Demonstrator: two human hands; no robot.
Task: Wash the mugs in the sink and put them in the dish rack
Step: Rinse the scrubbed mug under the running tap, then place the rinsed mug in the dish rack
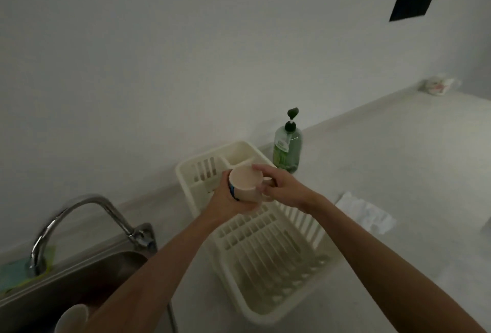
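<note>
I hold a cream mug (245,182) with a blue mark on its side above the far half of the white plastic dish rack (268,258). My left hand (229,199) grips the mug's body from the left and below. My right hand (279,186) holds its handle and rim from the right. The mug's mouth tilts toward me. A second pale mug (71,318) shows at the bottom left, inside the steel sink (66,279), partly hidden by my left forearm.
A curved chrome tap (87,215) stands behind the sink, with a green sponge (16,271) at its base. A green pump soap bottle (288,146) stands just beyond the rack. A white cloth (366,211) lies on the pale counter (398,159) to the right.
</note>
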